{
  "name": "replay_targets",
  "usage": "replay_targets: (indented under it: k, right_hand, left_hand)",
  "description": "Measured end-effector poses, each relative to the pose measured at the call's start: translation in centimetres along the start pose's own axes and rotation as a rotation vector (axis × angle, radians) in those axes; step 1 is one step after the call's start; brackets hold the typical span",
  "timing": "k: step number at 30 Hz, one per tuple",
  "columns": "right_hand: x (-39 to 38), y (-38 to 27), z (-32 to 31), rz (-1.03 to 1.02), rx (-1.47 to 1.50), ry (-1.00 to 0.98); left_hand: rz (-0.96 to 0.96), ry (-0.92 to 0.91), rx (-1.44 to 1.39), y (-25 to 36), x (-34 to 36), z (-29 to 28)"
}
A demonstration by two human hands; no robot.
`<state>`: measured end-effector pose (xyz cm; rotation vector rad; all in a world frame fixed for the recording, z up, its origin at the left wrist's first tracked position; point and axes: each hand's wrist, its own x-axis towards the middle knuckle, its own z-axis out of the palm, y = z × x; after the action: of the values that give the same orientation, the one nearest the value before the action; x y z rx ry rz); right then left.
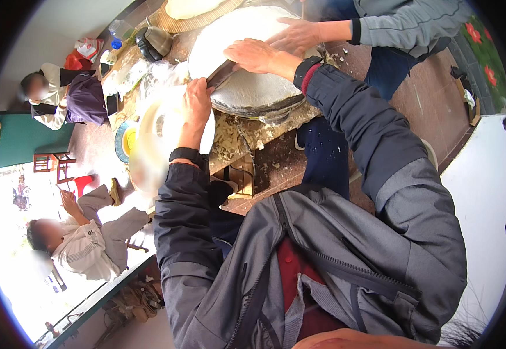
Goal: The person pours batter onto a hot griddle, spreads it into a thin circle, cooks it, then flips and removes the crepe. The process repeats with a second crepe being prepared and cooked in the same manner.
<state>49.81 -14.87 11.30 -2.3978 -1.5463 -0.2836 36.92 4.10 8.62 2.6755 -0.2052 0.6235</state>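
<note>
Our left hand (195, 106) is clamped on the near left end of a dark flat strip (223, 74), fingers curled around it. Our right hand (257, 57) is closed over the other end, the thumb side hidden from us. Between the two hands the strip lies slantwise over the round griddle (259, 109); we cannot tell whether its edge touches the surface. A pale layer (235, 35) covers the griddle, bright white on the far side and greyer toward us.

Just beyond our right hand we see a co-worker's hand (296, 36) over the same layer, the grey sleeve (410, 29) coming in from the right. Under the griddle runs a wooden table (276, 135), strewn with pale scraps (225, 139) near us. Farther off stand a metal kettle (155, 42) and a woven round tray (174, 24) bearing another pale sheet (192, 7). To our left, beyond the table, one person (81, 96) sits in a dark purple garment and another (87, 250) in a light jacket.
</note>
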Motion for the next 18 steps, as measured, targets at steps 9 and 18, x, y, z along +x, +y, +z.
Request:
replay_targets:
  k: [9, 18]
  right_hand:
    - [-2.8, -2.4, -0.8, 0.056, 0.058, -0.068]
    - [-4.2, -4.0, -1.4, 0.01, 0.004, -0.032]
  left_hand:
    - [0.011, -0.031, -0.004, 2.2, -2.8, -0.6]
    - [-0.033, -0.074, -0.012, 3.9, -4.7, -0.9]
